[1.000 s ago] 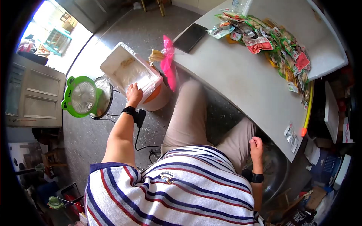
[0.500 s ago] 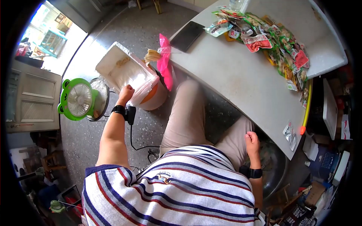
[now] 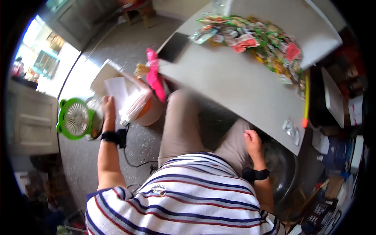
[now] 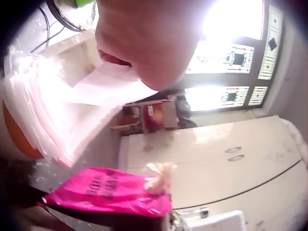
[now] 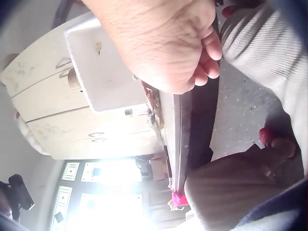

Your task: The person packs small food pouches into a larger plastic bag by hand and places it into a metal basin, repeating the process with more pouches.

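My left hand (image 3: 109, 107) is raised beside a white foam box (image 3: 98, 81) lined with clear plastic. In the left wrist view its curled fingers pinch a thin white sheet (image 4: 103, 85) that hangs over the box. From above, the same white sheet (image 3: 116, 91) spreads across the opening. My right hand (image 3: 253, 143) hovers by the right thigh at the table's near edge. Its fingers curl loosely with nothing in them, as the right wrist view shows too.
Below the box stands a white-and-orange bucket (image 3: 150, 113), with a green frog-shaped fan (image 3: 77, 118) to its left. A pink bag (image 3: 155, 78) hangs at the corner of the table (image 3: 235, 84), which bears a dark flat slab (image 3: 173, 47) and many snack packets (image 3: 270, 47).
My left hand has come away from the box's inside toward the left, and a white sheet now shows in it. The head view has shifted; the right hand stays near the thigh.
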`<act>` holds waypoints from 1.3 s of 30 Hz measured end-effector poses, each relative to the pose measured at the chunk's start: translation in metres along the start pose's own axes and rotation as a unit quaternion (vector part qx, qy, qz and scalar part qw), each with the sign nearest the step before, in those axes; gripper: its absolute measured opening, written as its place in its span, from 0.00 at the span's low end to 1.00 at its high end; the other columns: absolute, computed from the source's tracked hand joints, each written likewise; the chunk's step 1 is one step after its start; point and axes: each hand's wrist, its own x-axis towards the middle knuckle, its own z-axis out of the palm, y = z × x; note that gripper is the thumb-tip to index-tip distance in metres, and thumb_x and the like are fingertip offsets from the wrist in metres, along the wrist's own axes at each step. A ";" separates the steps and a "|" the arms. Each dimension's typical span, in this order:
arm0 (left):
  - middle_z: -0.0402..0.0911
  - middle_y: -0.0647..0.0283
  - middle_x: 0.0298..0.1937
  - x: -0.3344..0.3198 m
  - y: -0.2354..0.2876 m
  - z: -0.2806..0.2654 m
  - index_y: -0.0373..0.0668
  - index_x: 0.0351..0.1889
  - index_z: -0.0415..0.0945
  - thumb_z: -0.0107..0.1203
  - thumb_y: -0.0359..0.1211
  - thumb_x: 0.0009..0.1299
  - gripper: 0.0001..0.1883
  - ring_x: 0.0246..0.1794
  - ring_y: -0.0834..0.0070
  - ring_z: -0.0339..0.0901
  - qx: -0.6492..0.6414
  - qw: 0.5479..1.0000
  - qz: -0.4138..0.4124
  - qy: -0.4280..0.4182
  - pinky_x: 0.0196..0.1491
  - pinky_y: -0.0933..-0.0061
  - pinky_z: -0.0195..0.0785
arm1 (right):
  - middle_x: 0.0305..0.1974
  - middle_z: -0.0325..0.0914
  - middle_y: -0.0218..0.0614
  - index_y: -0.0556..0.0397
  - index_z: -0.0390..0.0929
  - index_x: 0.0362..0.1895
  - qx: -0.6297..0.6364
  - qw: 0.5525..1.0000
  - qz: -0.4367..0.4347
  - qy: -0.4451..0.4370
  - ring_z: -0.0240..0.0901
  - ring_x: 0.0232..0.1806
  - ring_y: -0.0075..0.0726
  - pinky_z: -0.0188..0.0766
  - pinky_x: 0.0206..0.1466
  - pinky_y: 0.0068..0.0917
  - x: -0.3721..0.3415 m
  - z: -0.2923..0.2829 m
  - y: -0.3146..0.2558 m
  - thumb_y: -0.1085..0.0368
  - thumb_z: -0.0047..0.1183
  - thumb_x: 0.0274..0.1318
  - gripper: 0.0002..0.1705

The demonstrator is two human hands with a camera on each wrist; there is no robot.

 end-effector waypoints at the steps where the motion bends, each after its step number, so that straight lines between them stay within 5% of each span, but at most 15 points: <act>1: 0.66 0.62 0.20 0.008 -0.006 0.001 0.38 0.23 0.67 0.45 0.33 0.56 0.08 0.21 0.74 0.62 -0.021 0.997 0.075 0.026 0.29 0.73 0.58 | 0.27 0.71 0.43 0.58 0.69 0.31 0.009 1.000 -0.014 0.009 0.69 0.28 0.40 0.65 0.31 0.26 0.003 -0.001 -0.004 0.70 0.47 0.44 0.07; 3: 0.65 0.69 0.20 -0.007 0.062 -0.009 0.39 0.23 0.66 0.45 0.27 0.58 0.03 0.21 0.83 0.60 -0.189 0.981 0.032 -0.027 0.26 0.82 0.56 | 0.27 0.71 0.43 0.59 0.69 0.30 0.031 0.999 -0.029 0.010 0.69 0.28 0.40 0.65 0.30 0.26 0.012 -0.003 -0.015 0.70 0.47 0.44 0.07; 6: 0.64 0.72 0.20 -0.028 0.136 0.000 0.39 0.23 0.65 0.46 0.24 0.57 0.03 0.22 0.86 0.59 -0.241 0.960 0.124 -0.075 0.26 0.84 0.55 | 0.26 0.71 0.43 0.59 0.69 0.30 0.062 0.998 -0.032 0.005 0.69 0.28 0.39 0.65 0.30 0.25 0.031 -0.006 -0.037 0.70 0.47 0.44 0.07; 8: 0.62 0.72 0.18 -0.045 0.171 0.022 0.40 0.21 0.65 0.46 0.24 0.56 0.04 0.21 0.86 0.58 -0.234 0.943 0.209 -0.113 0.24 0.84 0.54 | 0.26 0.71 0.42 0.59 0.69 0.31 0.091 0.995 -0.049 0.000 0.69 0.28 0.38 0.65 0.30 0.24 0.046 -0.004 -0.046 0.70 0.47 0.44 0.07; 10: 0.60 0.71 0.15 -0.081 0.215 0.044 0.40 0.19 0.64 0.47 0.24 0.55 0.05 0.18 0.84 0.57 -0.259 0.936 0.139 -0.196 0.21 0.81 0.54 | 0.25 0.71 0.42 0.59 0.68 0.32 0.121 0.991 -0.057 -0.013 0.69 0.27 0.36 0.65 0.30 0.24 0.060 0.002 -0.050 0.69 0.48 0.44 0.09; 14: 0.62 0.65 0.14 -0.129 0.245 0.104 0.38 0.18 0.63 0.49 0.27 0.54 0.07 0.16 0.81 0.59 -0.173 0.901 0.238 -0.318 0.20 0.78 0.55 | 0.27 0.70 0.38 0.60 0.67 0.33 0.217 0.974 -0.060 -0.021 0.67 0.29 0.28 0.65 0.33 0.21 0.093 0.031 -0.056 0.66 0.49 0.45 0.12; 17: 0.66 0.63 0.15 -0.158 0.268 0.131 0.37 0.19 0.64 0.49 0.29 0.54 0.07 0.17 0.78 0.62 -0.166 0.864 0.181 -0.439 0.21 0.76 0.57 | 0.27 0.69 0.34 0.59 0.66 0.33 0.301 0.954 0.006 -0.020 0.66 0.27 0.26 0.65 0.30 0.21 0.116 0.047 -0.073 0.62 0.47 0.48 0.13; 20: 0.68 0.64 0.17 -0.172 0.266 0.168 0.37 0.22 0.67 0.51 0.32 0.55 0.08 0.19 0.79 0.65 -0.161 0.849 0.179 -0.470 0.23 0.78 0.58 | 0.26 0.68 0.31 0.57 0.66 0.32 0.369 0.923 0.100 -0.046 0.65 0.26 0.23 0.64 0.27 0.19 0.134 0.057 -0.072 0.60 0.45 0.49 0.13; 26: 0.70 0.68 0.21 -0.167 0.276 0.177 0.38 0.25 0.67 0.48 0.32 0.58 0.07 0.22 0.81 0.64 -0.346 0.723 -0.058 -0.595 0.26 0.79 0.58 | 0.23 0.67 0.29 0.56 0.67 0.29 0.479 0.860 0.168 -0.045 0.64 0.22 0.21 0.65 0.23 0.18 0.145 0.057 -0.049 0.61 0.42 0.49 0.11; 29: 0.69 0.67 0.20 -0.157 0.263 0.199 0.37 0.26 0.67 0.47 0.32 0.59 0.07 0.21 0.84 0.63 -0.437 0.749 -0.081 -0.491 0.25 0.79 0.58 | 0.21 0.67 0.30 0.56 0.67 0.28 0.445 0.876 0.181 -0.042 0.64 0.19 0.22 0.64 0.21 0.19 0.153 0.053 -0.031 0.62 0.41 0.49 0.10; 32: 0.68 0.67 0.19 -0.153 0.271 0.205 0.37 0.25 0.66 0.47 0.32 0.59 0.07 0.22 0.83 0.64 -0.289 0.883 0.074 -0.362 0.24 0.79 0.59 | 0.23 0.67 0.29 0.56 0.68 0.30 0.339 0.916 0.195 -0.092 0.65 0.23 0.23 0.64 0.24 0.20 0.160 0.035 -0.030 0.60 0.40 0.49 0.12; 33: 0.67 0.65 0.18 -0.159 0.282 0.195 0.36 0.24 0.66 0.48 0.33 0.58 0.09 0.21 0.82 0.63 -0.288 0.870 0.032 -0.400 0.24 0.78 0.59 | 0.22 0.67 0.29 0.56 0.68 0.29 0.298 0.928 0.191 -0.118 0.65 0.22 0.22 0.64 0.23 0.19 0.163 0.031 -0.033 0.59 0.40 0.49 0.12; 37: 0.69 0.57 0.22 -0.168 0.271 0.219 0.41 0.19 0.66 0.48 0.31 0.50 0.04 0.29 0.58 0.65 -0.130 0.878 0.351 -0.299 0.32 0.63 0.58 | 0.20 0.68 0.31 0.56 0.69 0.26 0.141 0.977 0.119 -0.110 0.63 0.21 0.24 0.62 0.23 0.22 0.182 0.014 -0.018 0.60 0.43 0.46 0.12; 39: 0.69 0.59 0.23 -0.172 0.273 0.220 0.42 0.18 0.66 0.49 0.31 0.49 0.04 0.31 0.61 0.65 -0.101 0.875 0.372 -0.291 0.33 0.64 0.57 | 0.21 0.70 0.38 0.56 0.69 0.26 0.037 0.994 0.090 -0.040 0.65 0.24 0.36 0.63 0.27 0.30 0.195 -0.001 0.000 0.61 0.43 0.43 0.11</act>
